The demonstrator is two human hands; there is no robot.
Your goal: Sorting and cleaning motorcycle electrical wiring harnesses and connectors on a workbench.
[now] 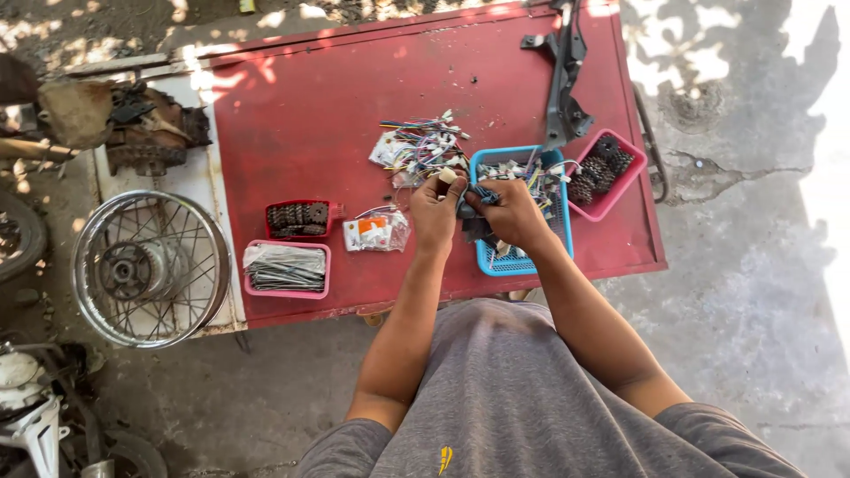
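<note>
Outdoors, on cracked concrete ground [753,265] in dappled shade, stands a red metal table [310,115]. Both hands work just above its near edge, over the left rim of a blue plastic basket [518,258].

Left hand [437,211]: fingers curled tight, thumb and fingertips pinching one end of a small dark wiring part [478,196] with a pale tip showing above the thumb. Right hand [511,212]: closed on the other end of the same part, knuckles up. The hands touch each other around it (exact shape of the part is hidden by the fingers).

Blue basket holds loose coloured wires and connectors. Just right of it, touching, a pink tray [611,208] with dark sprockets. Behind the hands lies a loose bundle of coloured wires [421,146]. Left of the hands: a clear packet with orange and white contents [376,232], then a red tray of dark chain parts [299,219], and below it a pink tray of grey metal rods [285,268]. A black metal bracket [565,80] lies at the far right of the table.

Beside the table, left: a spoked wheel rim [149,268] lying flat on a white slab [190,181].
</note>
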